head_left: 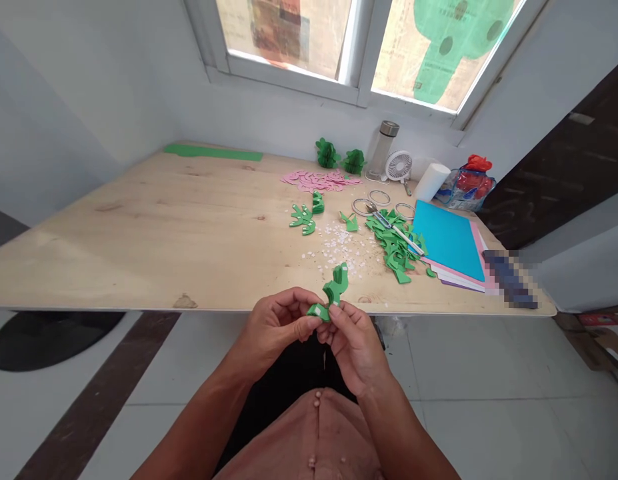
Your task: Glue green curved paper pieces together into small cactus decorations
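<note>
Both hands meet at the table's front edge around a stack of green paper cutouts (335, 287) with curved outlines and small white patches. My left hand (283, 323) pinches the stack's lower left end between thumb and fingers. From the other side, my right hand (353, 337) grips it near the middle with its thumb on top. Beyond the hands, white paper bits (333, 248) lie scattered on the wood. Similar green cutouts with white patches (303, 219) and a small green stack (317, 202) lie farther back.
Green scraps (396, 250) are heaped at right, a utility knife (383, 220) on them, beside rolls of tape (379, 197) and coloured sheets (449, 237). Pink cutouts (313, 180), green paper ornaments (327, 155), a bottle (382, 152) and a small fan (399, 165) stand or lie behind.
</note>
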